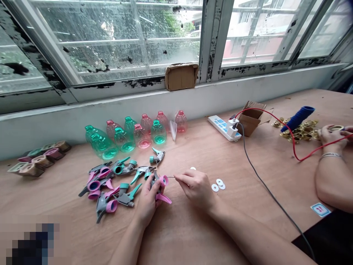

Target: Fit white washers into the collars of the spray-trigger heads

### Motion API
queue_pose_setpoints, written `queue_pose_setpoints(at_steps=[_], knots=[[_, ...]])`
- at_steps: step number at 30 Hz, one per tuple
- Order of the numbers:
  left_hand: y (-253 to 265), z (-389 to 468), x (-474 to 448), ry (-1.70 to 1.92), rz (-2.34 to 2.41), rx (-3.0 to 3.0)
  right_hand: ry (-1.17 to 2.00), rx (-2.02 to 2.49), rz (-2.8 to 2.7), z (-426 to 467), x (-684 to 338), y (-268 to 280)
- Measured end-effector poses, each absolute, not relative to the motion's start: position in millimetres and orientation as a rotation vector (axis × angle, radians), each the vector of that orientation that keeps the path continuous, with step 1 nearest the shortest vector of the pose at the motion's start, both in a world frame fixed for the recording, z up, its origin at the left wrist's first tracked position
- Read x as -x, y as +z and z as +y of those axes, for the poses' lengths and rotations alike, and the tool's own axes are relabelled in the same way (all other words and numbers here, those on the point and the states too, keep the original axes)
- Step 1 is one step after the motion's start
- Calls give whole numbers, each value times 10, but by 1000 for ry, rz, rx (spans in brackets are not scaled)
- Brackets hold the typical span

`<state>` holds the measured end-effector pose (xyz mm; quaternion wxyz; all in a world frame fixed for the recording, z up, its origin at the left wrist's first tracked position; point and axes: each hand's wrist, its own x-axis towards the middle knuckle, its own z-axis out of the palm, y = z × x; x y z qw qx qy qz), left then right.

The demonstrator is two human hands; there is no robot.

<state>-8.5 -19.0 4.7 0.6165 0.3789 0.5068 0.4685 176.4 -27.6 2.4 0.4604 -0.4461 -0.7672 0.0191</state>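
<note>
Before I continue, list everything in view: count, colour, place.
windows: several, grey-framed, back
table: one, brown, foreground
bottles: five green, five pink, back
plastic piece: one, clear, among bottles
containers: several, mainly brown, left
loose sprayers: many, grey with pink or teal, left
discs: four, white, right of centre
power strip: one, blue-white, back right
cables: two, red and grey, right
boxes: two, brown, back
tube: one, blue, right
parts: many, gold, right
card: one, blue-white, lower right
co-worker's hands: two, far right, partly visible
held sprayer: one, grey-pink, centre
rod: one, grey, centre
left hand: one, holding held sprayer
right hand: one, holding rod
</note>
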Motion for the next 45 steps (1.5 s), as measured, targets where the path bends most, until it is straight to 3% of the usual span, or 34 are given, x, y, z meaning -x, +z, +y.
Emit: queue_pose_setpoints(at_steps=[12, 45], knots=[[77, -222, 54, 1014, 1121, -957, -148, 1081, -1917, -286, -1745, -6], [59, -187, 128, 817, 988, -1122, -16, 873, -2163, -193, -2158, 113]])
